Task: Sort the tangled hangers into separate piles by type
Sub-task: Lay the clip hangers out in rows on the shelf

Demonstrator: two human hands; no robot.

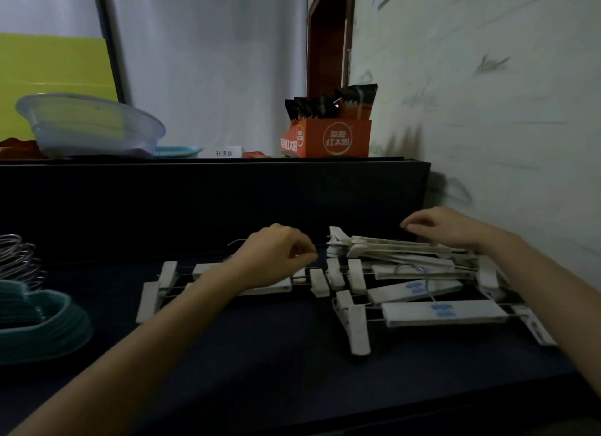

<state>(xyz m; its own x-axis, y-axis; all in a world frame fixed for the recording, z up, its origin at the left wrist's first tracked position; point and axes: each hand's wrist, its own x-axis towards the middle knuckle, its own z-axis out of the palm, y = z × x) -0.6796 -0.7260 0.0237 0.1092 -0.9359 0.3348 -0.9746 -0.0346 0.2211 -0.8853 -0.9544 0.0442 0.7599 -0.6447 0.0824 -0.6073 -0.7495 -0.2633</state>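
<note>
Dark counter below a raised shelf: at its left edge lie wire hangers point(19, 256) and teal hangers point(39, 318), each in its own pile. Near the middle, the left hand point(276, 260) is curled and pinches what seems to be the thin hook of one of the white clip hangers point(442, 313). Better to pull slowly, so that the clips do not catch. Toward the right edge, the right hand point(445, 227) hangs relaxed over the pile and holds nothing.
</note>
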